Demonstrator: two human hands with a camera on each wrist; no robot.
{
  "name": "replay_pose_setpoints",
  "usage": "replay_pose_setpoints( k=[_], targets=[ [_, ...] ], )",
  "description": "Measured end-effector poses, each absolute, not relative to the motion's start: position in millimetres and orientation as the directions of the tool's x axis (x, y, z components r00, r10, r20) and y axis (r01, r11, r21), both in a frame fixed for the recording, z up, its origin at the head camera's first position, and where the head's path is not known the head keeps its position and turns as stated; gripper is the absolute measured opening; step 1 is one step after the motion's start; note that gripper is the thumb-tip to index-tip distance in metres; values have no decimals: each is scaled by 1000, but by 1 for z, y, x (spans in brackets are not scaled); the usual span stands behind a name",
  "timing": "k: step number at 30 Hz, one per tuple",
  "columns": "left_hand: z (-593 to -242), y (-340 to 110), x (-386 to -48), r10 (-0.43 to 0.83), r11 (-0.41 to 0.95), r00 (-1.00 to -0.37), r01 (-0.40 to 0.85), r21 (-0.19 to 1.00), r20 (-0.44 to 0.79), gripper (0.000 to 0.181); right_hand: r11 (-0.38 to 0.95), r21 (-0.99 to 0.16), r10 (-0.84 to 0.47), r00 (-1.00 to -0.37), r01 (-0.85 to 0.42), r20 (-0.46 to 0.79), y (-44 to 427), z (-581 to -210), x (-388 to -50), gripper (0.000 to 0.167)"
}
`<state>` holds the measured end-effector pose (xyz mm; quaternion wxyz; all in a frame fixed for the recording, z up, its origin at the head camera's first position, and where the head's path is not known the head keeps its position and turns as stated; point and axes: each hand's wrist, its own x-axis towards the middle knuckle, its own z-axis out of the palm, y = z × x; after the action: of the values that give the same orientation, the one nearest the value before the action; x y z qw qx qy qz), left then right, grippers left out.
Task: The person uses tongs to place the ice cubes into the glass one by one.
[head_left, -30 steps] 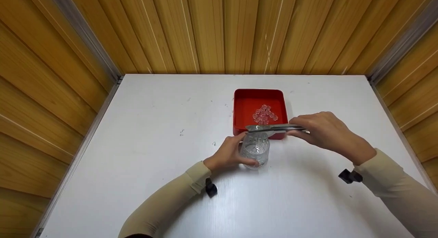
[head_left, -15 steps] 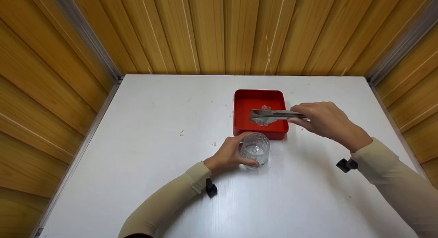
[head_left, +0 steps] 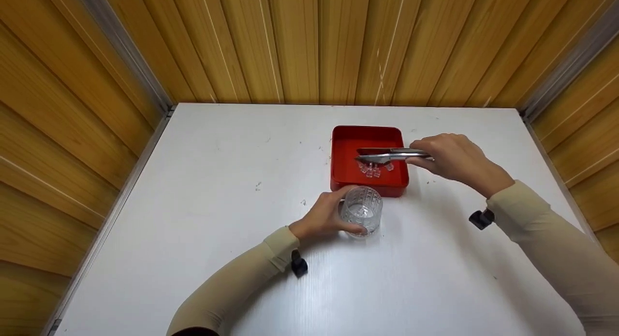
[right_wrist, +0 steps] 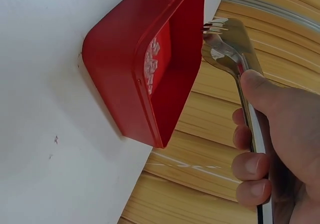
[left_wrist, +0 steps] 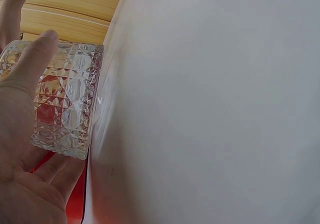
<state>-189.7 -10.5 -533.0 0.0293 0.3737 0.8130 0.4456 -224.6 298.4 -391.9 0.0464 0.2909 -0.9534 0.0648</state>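
My left hand (head_left: 320, 215) holds a clear cut-glass tumbler (head_left: 366, 200) upright on the table, thumb on the near side. In the left wrist view the thumb lies along the glass's patterned wall (left_wrist: 75, 91). My right hand (head_left: 449, 157) grips a pair of metal tongs (head_left: 396, 155), its fingers curled round the arms. The tips hang above the red square tray (head_left: 344, 174), where several small clear cubes (head_left: 371, 172) lie, partly hidden by the tongs. In the right wrist view, one tong end (right_wrist: 215, 29) is forked and the other broad and flat; no cube shows between them.
The tray stands just behind the tumbler on a white table (head_left: 217, 181). Wood-look panels (head_left: 290, 46) close off the back and both sides. Small dark marks (head_left: 258, 186) dot the tabletop.
My right hand has carried the tongs from over the tumbler's mouth back to above the tray, away from me. My left hand and the tumbler stay in place.
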Motion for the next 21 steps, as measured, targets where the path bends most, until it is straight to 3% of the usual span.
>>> replay_pose_setpoints(
  k=[15,21],
  targets=[
    [-533,-11,-189,634,305,-726,551,777,266,91,840,-83,-539,-842,-536,-13,289,-383,-248,11],
    [-534,-10,-190,635,309,-727,551,775,263,91,845,-89,-534,-840,-528,-90,282,-382,-251,16]
  ],
)
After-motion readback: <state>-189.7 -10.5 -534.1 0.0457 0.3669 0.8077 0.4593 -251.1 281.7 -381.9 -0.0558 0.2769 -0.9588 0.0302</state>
